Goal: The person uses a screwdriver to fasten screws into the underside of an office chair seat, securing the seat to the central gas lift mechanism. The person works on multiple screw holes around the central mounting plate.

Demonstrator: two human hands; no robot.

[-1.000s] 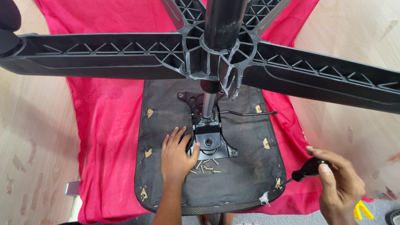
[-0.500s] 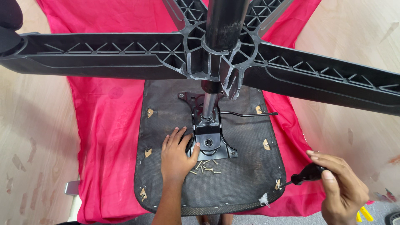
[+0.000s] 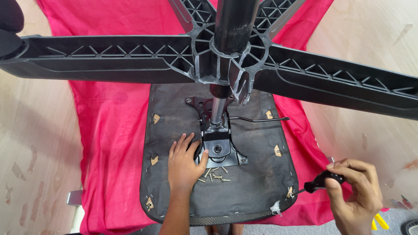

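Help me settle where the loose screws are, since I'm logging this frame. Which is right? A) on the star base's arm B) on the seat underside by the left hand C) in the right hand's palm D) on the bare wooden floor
B: the screws lie in a small pile on the seat underside, just beside the left hand and below the black metal bracket.

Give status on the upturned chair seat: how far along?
Done: loose screws lie on the black fabric seat underside. In hand: left hand rests flat beside the black metal mounting plate; right hand grips a black-handled screwdriver. Left: plate and five-arm base remain attached.
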